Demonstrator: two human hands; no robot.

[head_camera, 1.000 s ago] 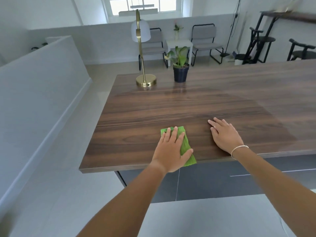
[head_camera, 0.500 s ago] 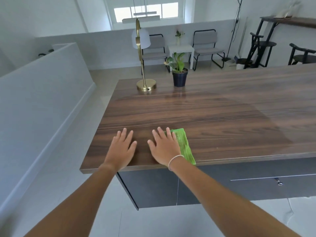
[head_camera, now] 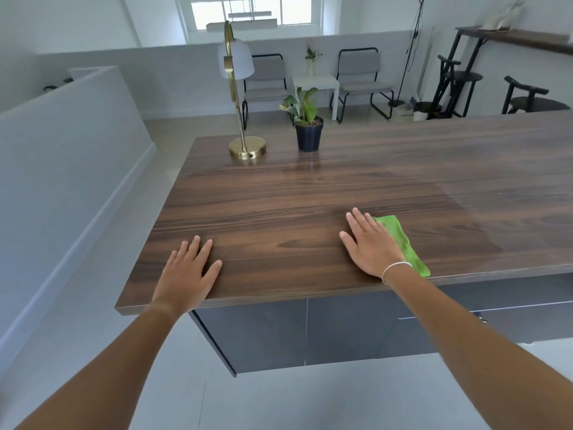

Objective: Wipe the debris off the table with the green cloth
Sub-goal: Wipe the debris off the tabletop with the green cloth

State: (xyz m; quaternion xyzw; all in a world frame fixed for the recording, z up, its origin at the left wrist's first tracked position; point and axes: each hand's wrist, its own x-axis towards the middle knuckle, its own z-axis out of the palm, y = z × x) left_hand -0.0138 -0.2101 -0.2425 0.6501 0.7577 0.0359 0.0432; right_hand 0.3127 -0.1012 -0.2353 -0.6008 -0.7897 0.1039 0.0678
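Observation:
The green cloth [head_camera: 400,240] lies flat on the dark wooden table [head_camera: 310,193] near its front edge. My right hand [head_camera: 370,246] lies flat over the cloth's left side, fingers stretched and pressing down, so part of the cloth is hidden under the palm. My left hand [head_camera: 189,271] rests flat on the bare wood near the front left corner with nothing in it. Between the hands I make out only a tiny pale speck [head_camera: 275,242]; no other debris shows.
A brass lamp [head_camera: 247,148] and a small potted plant [head_camera: 308,131] stand at the table's far left. The table's left edge drops to grey floor beside a white half wall [head_camera: 77,144]. Chairs and stools stand beyond the table.
The cloth passed from under my left hand to under my right. My right hand then slid it to the right along the front edge, while my left hand settled near the left corner.

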